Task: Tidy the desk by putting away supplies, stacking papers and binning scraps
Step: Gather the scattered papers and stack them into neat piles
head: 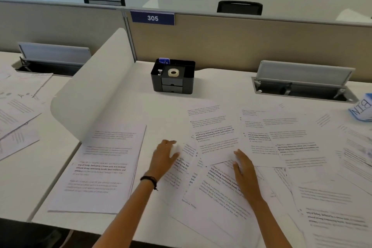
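Observation:
Several printed sheets (291, 147) lie scattered and overlapping across the white desk (157, 110). A neat stack of papers (100, 167) sits at the left of the desk. My left hand (164, 156) rests flat on the left edge of the loose sheets, fingers curled over a paper's edge. My right hand (244, 169) lies flat, fingers apart, on the overlapping sheets in the middle. A black organiser (173, 76) at the back holds a roll of tape (173, 72), a blue item and a small clip.
A curved white divider (90, 86) separates this desk from the left one, where more papers (18, 106) lie. A blue container marked BIN (362, 108) shows at the right edge. An open cable tray (302, 84) sits at the back right, below the beige partition.

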Tool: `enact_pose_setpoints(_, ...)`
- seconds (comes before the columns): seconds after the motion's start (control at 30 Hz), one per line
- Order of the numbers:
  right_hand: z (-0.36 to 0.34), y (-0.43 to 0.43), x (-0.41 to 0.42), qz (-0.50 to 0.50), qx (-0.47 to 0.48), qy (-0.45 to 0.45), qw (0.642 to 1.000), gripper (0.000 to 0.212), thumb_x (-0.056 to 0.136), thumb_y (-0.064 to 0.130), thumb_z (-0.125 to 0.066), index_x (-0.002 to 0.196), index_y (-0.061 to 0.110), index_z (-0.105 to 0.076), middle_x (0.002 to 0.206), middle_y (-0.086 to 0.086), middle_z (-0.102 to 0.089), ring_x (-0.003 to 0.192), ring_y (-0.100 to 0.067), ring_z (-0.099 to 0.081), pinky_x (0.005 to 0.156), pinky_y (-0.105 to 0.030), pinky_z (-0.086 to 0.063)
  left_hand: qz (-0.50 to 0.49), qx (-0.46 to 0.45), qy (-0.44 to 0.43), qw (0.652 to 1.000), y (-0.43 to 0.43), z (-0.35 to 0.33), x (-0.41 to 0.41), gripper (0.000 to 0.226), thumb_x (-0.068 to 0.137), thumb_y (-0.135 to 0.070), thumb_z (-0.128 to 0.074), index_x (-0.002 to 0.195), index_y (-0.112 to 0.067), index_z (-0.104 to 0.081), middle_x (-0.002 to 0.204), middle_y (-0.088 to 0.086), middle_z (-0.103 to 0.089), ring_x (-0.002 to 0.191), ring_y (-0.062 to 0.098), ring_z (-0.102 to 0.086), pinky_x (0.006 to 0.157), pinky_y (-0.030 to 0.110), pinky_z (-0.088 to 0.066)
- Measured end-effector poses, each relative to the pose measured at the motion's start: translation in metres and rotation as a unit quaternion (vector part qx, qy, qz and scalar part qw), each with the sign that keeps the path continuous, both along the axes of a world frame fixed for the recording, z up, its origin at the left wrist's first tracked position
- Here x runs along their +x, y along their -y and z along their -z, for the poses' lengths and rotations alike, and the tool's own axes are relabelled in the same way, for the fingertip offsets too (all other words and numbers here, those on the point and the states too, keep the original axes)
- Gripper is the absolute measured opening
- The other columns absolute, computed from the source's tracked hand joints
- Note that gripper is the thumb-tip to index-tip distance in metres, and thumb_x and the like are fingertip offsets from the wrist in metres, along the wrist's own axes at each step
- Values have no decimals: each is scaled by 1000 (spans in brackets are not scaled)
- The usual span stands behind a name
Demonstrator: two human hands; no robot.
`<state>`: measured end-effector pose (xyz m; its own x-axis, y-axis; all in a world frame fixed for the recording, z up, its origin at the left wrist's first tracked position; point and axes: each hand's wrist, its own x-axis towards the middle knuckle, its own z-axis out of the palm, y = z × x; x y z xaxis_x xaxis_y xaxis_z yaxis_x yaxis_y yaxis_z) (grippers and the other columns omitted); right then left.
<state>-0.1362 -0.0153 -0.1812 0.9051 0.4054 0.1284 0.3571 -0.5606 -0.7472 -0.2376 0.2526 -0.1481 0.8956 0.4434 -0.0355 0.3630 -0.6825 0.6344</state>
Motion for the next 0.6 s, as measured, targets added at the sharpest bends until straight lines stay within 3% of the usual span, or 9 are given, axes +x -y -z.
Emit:
enact_pose_setpoints(0.17, 0, -6, -5, 8, 5, 2, 1000, 44, 95, 24, -45, 137, 17, -37, 146, -3, -35, 136, -16, -29, 110, -29, -24, -29, -70, -44, 996, 39, 2, 22, 56, 89, -32, -56, 135, -7, -37, 129, 14, -42, 119, 27, -41, 97, 30, -32)
enact_pose_setpoints(0.27, 1, -14, -9, 9, 7, 8, 1000, 53, 91, 44, -37, 139, 20, -33, 149, 0, -30, 138, -15, -24, 111, -32, -24, -36, -100, -71, 992, 51, 1, 27, 53, 87, -33, -58, 130, -7, -41, 125, 16, -44, 114, 27, -44, 89, 26, -33)
enact_pose_setpoints(0.37, 5, -23, -13, -3, -10, 21, 1000, 63, 86, 55, -27, 141, 24, -29, 151, 2, -24, 140, -13, -18, 110, -27, -18, -33, -102, -87, 990, 57, 0, 27, 54, 86, -34, -59, 129, -7, -41, 127, 13, -44, 117, 27, -43, 91, 27, -34)
enact_pose_setpoints(0.47, 7, -31, -15, -21, -21, 26, 999, 62, 87, 55, -26, 141, 25, -27, 152, 2, -22, 141, -11, -16, 111, -25, -18, -14, -104, -109, 989, 57, -2, 24, 51, 84, -34, -62, 122, -6, -43, 121, 12, -47, 112, 25, -46, 82, 24, -35)
enact_pose_setpoints(0.6, 9, -37, -15, -38, -56, 54, 996, 60, 87, 44, -36, 141, 18, -28, 151, -4, -24, 140, -17, -17, 114, -38, -21, 5, -188, -81, 979, 54, -3, 16, 43, 81, -27, -67, 111, -14, -40, 107, 3, -57, 92, 19, -58, 70, 23, -49)
